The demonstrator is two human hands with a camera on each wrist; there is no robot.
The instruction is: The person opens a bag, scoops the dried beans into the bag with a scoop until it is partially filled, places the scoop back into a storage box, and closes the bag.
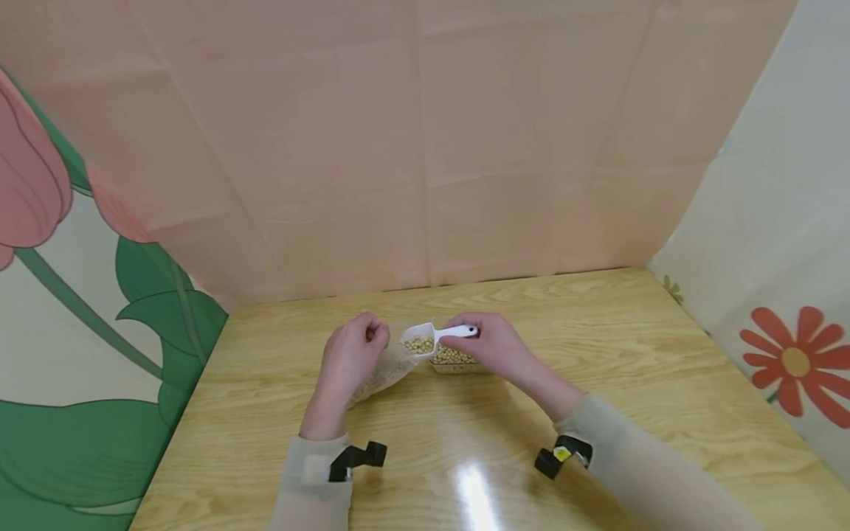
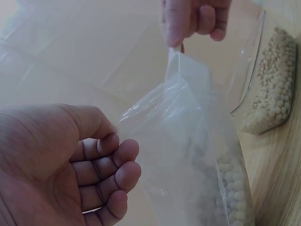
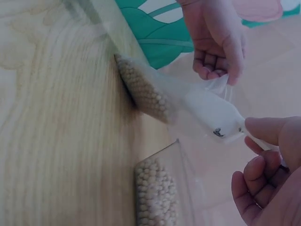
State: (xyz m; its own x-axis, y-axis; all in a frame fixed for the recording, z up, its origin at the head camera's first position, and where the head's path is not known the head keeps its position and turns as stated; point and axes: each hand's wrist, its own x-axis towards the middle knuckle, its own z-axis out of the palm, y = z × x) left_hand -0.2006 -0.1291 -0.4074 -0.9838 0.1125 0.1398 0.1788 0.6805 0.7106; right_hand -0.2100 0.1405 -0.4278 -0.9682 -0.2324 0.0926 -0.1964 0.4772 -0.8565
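Note:
My left hand (image 1: 350, 359) pinches the top edge of a clear plastic bag (image 2: 164, 165) between thumb and forefinger. Pale round beans (image 2: 231, 188) that look like soybeans lie in the bag's lower part. In my right hand (image 1: 490, 343) is the handle of a white scoop (image 1: 425, 338), held between thumb and fingers. Beans fill the bowl of this scoop, which sits in the mouth of the bag in both wrist views. Just below the right hand stands a clear rectangular container (image 3: 160, 188) of the same beans, partly hidden by that hand in the head view.
Everything stands on a wood-grain table (image 1: 265, 428). Behind it rises a pinkish covering (image 1: 425, 162). Flower-patterned panels flank the table, with a red flower (image 1: 795, 361) on the right one. Black camera mounts (image 1: 358, 459) are strapped to both wrists.

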